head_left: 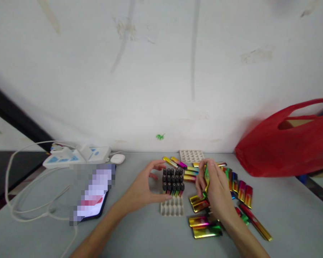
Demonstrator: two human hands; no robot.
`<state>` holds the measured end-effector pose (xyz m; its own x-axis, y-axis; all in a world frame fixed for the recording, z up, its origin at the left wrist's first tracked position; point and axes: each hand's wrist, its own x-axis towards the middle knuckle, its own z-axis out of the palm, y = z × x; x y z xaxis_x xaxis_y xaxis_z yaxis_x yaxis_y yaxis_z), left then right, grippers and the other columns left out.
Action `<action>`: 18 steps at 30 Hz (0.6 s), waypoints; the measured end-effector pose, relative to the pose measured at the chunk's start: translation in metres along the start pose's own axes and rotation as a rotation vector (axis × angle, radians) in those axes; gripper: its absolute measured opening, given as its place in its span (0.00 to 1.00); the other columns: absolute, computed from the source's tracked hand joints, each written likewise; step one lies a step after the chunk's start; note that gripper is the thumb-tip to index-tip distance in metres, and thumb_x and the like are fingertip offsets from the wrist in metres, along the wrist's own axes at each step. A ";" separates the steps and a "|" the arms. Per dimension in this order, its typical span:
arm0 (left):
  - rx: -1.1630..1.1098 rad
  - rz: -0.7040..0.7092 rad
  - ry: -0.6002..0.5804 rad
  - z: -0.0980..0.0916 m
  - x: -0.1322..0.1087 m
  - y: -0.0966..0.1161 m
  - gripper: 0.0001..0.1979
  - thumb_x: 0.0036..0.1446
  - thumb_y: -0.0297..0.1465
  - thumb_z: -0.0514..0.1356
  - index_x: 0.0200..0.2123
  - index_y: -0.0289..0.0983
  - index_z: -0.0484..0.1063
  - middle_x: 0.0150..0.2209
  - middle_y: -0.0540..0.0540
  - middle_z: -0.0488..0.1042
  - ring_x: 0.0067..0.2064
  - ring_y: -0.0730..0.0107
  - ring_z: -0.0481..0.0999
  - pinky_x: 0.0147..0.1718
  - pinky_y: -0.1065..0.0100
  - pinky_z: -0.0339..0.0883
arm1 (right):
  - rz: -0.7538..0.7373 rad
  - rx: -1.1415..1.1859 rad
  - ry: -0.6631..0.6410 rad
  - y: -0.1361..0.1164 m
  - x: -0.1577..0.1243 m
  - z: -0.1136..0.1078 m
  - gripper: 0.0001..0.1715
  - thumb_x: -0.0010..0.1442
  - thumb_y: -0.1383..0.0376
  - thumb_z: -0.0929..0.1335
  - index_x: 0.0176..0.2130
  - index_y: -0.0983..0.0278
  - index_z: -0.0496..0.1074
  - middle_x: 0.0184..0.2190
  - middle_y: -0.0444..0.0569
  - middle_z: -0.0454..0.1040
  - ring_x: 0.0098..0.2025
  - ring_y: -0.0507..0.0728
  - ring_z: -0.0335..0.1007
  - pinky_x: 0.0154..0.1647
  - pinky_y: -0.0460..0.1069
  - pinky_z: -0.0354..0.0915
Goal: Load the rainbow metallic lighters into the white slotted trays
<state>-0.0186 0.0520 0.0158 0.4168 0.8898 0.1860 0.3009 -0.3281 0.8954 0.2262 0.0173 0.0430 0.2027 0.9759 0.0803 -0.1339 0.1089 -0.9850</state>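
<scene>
A white slotted tray (172, 208) lies on the grey table, its far rows filled with several upright shiny lighters with black tops (173, 181). My left hand (144, 186) curves round the left side of that block, thumb and fingers apart and touching it. My right hand (214, 188) is closed on a metallic green-gold lighter (206, 178), held upright just right of the tray. Loose rainbow-coloured lighters (204, 226) lie scattered under and around my right hand.
A second white tray (191, 156) sits by the wall. A red plastic bag (288, 143) fills the right. On the left lie a phone (93, 195), a power strip (78, 156), a small white case (117, 158) and white cables (29, 200).
</scene>
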 end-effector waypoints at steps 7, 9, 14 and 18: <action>-0.074 -0.155 -0.186 -0.008 0.003 -0.008 0.59 0.39 0.36 0.86 0.72 0.45 0.66 0.68 0.37 0.74 0.60 0.43 0.77 0.64 0.44 0.71 | 0.207 0.080 0.069 0.004 0.009 -0.006 0.39 0.61 0.29 0.72 0.35 0.61 0.72 0.19 0.34 0.54 0.20 0.48 0.41 0.21 0.46 0.39; -0.055 -0.163 -0.194 -0.008 0.002 -0.009 0.60 0.39 0.36 0.86 0.74 0.46 0.64 0.68 0.37 0.73 0.59 0.45 0.77 0.64 0.44 0.71 | 0.187 0.041 0.066 0.002 0.009 -0.005 0.38 0.60 0.31 0.73 0.32 0.61 0.73 0.20 0.37 0.57 0.22 0.50 0.45 0.21 0.47 0.41; -0.025 -0.134 -0.176 -0.007 -0.001 -0.013 0.62 0.42 0.32 0.84 0.77 0.47 0.59 0.66 0.37 0.74 0.58 0.46 0.78 0.63 0.43 0.72 | 0.102 -0.003 0.031 -0.004 0.009 -0.005 0.33 0.63 0.36 0.74 0.31 0.62 0.77 0.23 0.41 0.61 0.26 0.53 0.52 0.24 0.48 0.47; -0.007 -0.095 -0.177 -0.005 -0.003 -0.013 0.68 0.36 0.32 0.86 0.78 0.48 0.58 0.70 0.37 0.71 0.61 0.42 0.77 0.64 0.42 0.72 | 0.101 -0.012 0.034 -0.004 0.009 -0.006 0.32 0.64 0.37 0.73 0.29 0.61 0.77 0.20 0.40 0.59 0.25 0.54 0.49 0.24 0.49 0.46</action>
<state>-0.0285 0.0553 0.0058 0.5315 0.8466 0.0273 0.3401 -0.2428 0.9085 0.2347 0.0249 0.0466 0.2216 0.9748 -0.0246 -0.1438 0.0077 -0.9896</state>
